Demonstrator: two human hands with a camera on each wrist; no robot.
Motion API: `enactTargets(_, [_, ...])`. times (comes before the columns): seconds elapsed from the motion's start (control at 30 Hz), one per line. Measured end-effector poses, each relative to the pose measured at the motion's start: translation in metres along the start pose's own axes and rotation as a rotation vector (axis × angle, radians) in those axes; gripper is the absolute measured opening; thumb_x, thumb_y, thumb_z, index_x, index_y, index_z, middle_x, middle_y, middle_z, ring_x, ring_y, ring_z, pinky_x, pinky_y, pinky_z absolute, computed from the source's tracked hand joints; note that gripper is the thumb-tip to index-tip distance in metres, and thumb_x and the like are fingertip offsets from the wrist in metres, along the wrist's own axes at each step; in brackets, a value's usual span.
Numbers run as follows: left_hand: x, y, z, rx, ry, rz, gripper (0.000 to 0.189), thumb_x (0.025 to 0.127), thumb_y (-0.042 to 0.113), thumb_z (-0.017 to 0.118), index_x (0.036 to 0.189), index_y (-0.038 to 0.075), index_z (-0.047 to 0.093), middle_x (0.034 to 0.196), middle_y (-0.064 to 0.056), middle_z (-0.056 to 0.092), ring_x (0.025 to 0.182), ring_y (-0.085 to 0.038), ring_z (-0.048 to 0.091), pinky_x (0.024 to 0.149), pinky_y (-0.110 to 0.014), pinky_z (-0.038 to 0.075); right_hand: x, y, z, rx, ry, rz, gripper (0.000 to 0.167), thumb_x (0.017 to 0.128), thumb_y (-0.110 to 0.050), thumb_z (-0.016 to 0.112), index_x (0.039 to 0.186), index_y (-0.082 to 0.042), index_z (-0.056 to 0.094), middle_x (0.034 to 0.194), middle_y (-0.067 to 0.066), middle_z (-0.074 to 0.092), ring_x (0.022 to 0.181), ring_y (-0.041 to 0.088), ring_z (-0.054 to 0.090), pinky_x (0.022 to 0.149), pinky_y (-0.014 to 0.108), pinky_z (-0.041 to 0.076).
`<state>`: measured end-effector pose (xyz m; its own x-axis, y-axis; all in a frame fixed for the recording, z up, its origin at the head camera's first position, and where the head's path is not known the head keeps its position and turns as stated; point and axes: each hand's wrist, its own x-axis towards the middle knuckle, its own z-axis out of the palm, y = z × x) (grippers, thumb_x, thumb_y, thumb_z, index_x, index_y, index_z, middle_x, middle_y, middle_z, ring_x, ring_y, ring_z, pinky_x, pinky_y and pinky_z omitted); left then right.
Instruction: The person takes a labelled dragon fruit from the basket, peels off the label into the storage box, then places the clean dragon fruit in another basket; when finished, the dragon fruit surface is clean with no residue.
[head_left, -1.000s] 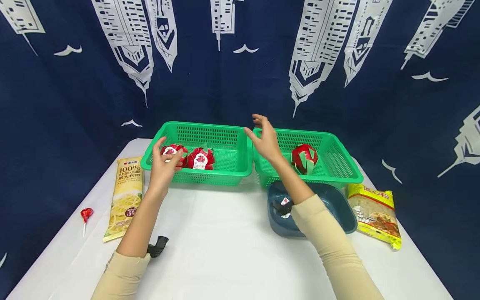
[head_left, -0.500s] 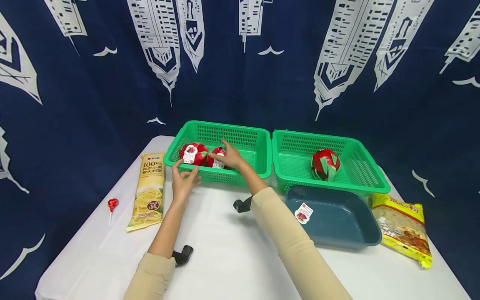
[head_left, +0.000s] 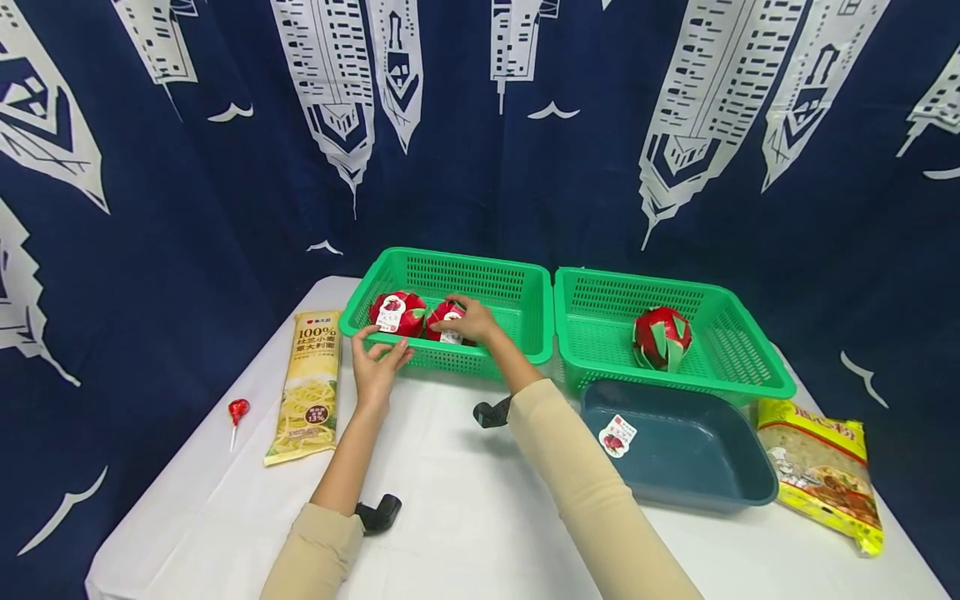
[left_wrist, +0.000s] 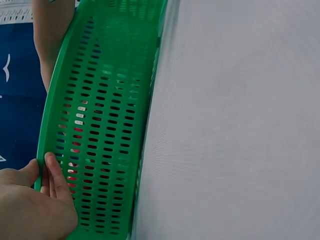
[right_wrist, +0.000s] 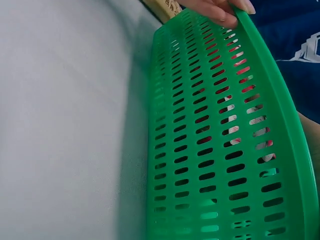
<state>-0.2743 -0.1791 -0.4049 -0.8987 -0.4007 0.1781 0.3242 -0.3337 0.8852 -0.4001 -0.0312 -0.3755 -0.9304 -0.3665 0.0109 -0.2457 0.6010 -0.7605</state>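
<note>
In the head view, my right hand [head_left: 477,323] reaches over the front rim of the left green basket [head_left: 465,360] and grips a red dragon fruit [head_left: 442,314] with a white label. Another labelled dragon fruit [head_left: 408,313] lies just left of it in the same basket. My left hand [head_left: 375,371] pinches the basket's front rim near its left corner. In the left wrist view, the thumb and fingers of the left hand [left_wrist: 37,205] are on either side of that rim. The basket wall hides my right hand's fingers in the right wrist view.
A second green basket [head_left: 750,367] at right holds one dragon fruit [head_left: 662,337]. Before it stands a dark blue bin [head_left: 690,454] with a sticker inside. A yellow noodle bag [head_left: 821,475] lies far right; a pasta pack [head_left: 307,387] and red lollipop [head_left: 238,408] lie left.
My right hand has moved left from between the baskets to the right dragon fruit in the left basket. My left hand has come down from over the fruit to the rim. The view shifted left.
</note>
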Motion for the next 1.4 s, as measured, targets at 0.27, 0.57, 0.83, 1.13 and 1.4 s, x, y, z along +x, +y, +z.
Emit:
enactTargets(0.27, [-0.001, -0.004, 0.000, -0.021, -0.017, 0.038, 0.061, 0.084, -0.007, 0.061, 0.132, -0.003, 0.025, 0.077, -0.017, 0.050, 0.066, -0.020, 0.066, 0.073, -0.032, 0.053, -0.009, 0.001, -0.010, 0.131, 0.255, -0.051, 0.063, 0.073, -0.028, 0.079, 0.130, -0.018, 0.054, 0.097, 0.011, 0.064, 0.074, 0.017, 0.055, 0.057, 0.024, 0.046])
enactTargets(0.57, [0.015, -0.013, -0.002, 0.079, 0.013, 0.052, 0.059, 0.084, 0.002, 0.065, 0.131, 0.005, 0.029, 0.075, -0.008, 0.053, 0.069, -0.025, 0.067, 0.069, -0.036, 0.054, -0.064, -0.033, -0.057, 0.164, 0.518, -0.337, 0.068, 0.072, -0.032, 0.078, 0.134, -0.030, 0.050, 0.136, 0.008, 0.043, 0.126, 0.020, 0.035, 0.083, 0.036, 0.049])
enactTargets(0.83, [0.015, -0.021, -0.002, 0.082, 0.036, 0.051, 0.056, 0.083, 0.006, 0.068, 0.127, 0.010, 0.034, 0.074, -0.006, 0.053, 0.066, -0.017, 0.066, 0.067, -0.030, 0.055, -0.166, -0.033, -0.075, 0.094, 0.453, -0.591, 0.068, 0.069, -0.021, 0.081, 0.132, -0.025, 0.053, 0.137, 0.005, 0.041, 0.122, 0.018, 0.039, 0.077, 0.037, 0.052])
enactTargets(1.13, [0.012, -0.016, -0.002, 0.062, 0.025, 0.048, 0.061, 0.083, 0.004, 0.066, 0.132, 0.005, 0.030, 0.079, -0.013, 0.052, 0.065, -0.018, 0.066, 0.070, -0.033, 0.054, -0.247, 0.014, -0.048, -0.089, 0.178, -0.513, 0.071, 0.069, -0.034, 0.080, 0.133, -0.031, 0.050, 0.139, 0.007, 0.037, 0.124, 0.026, 0.037, 0.075, 0.035, 0.053])
enactTargets(1.4, [0.010, -0.023, -0.004, 0.029, 0.024, 0.072, 0.057, 0.083, 0.003, 0.066, 0.129, 0.005, 0.032, 0.074, -0.010, 0.052, 0.065, -0.018, 0.067, 0.070, -0.031, 0.054, -0.250, 0.052, -0.021, -0.118, -0.078, -0.382, 0.073, 0.069, -0.040, 0.079, 0.135, -0.035, 0.047, 0.137, 0.001, 0.039, 0.122, 0.020, 0.039, 0.081, 0.032, 0.049])
